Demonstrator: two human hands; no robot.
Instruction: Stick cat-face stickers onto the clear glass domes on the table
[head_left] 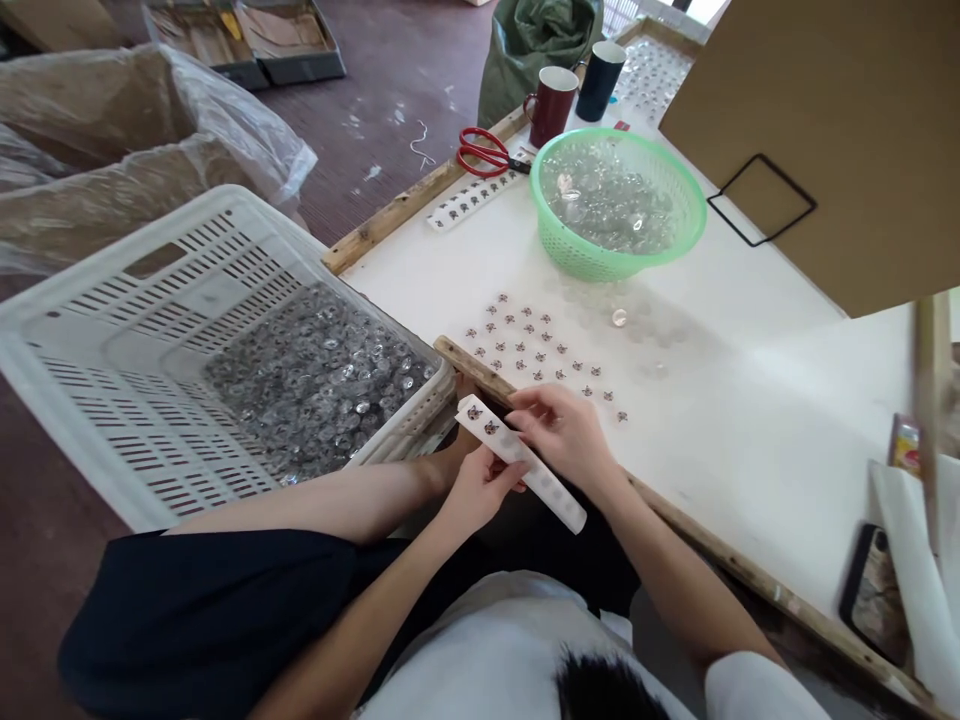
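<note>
Now the left hand (478, 492) pinches the cat-face strip (551, 492), right hand (564, 432) curled beside it, grip unclear; packet label (907, 448) at right, blurred.

We look through one camera, worn on the person's head, and it faces forward and steeply down. From this place we see the pale shirt (480, 655) very near, at the bottom edge, while the left hand (484, 488) and the right hand (561, 432) are a little farther, around the middle. The white table (720, 430) extends away toward the upper right, its near edge slanting across our view. Beyond it, the floor (394, 60) appears at the top.
</note>
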